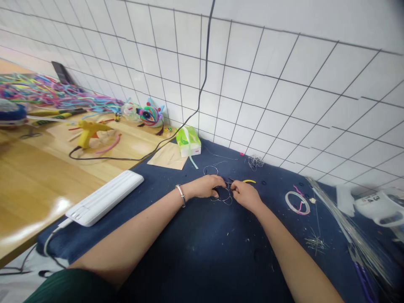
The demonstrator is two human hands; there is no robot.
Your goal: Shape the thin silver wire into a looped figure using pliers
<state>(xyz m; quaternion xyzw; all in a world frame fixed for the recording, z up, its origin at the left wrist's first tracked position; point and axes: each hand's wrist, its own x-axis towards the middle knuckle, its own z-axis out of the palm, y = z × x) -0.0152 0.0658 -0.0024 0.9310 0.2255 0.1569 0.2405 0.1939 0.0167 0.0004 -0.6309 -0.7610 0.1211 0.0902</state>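
My left hand (206, 186), with a silver bangle at the wrist, is curled at the edge of a thin wire piece bent into several round loops (224, 197). Its thumb and fingers grip the wire. Close beside it, my right hand (246, 194) is closed around pliers with a yellow handle (250, 181). The dark jaws point left toward the wire, and the other handle is hidden by the hand. Just behind my left hand a separate-looking wire ring (210, 170) shows; whether it joins the loops I cannot tell.
On the dark blue cloth (202, 248) are a white power strip (107, 197), a tissue pack (188, 141), a tape ring (297, 203), wire scraps (316, 243), long wires (347, 223) and purple-handled scissors (362, 277). A yellow glue gun (88, 132) lies left; its black cord crosses ahead.
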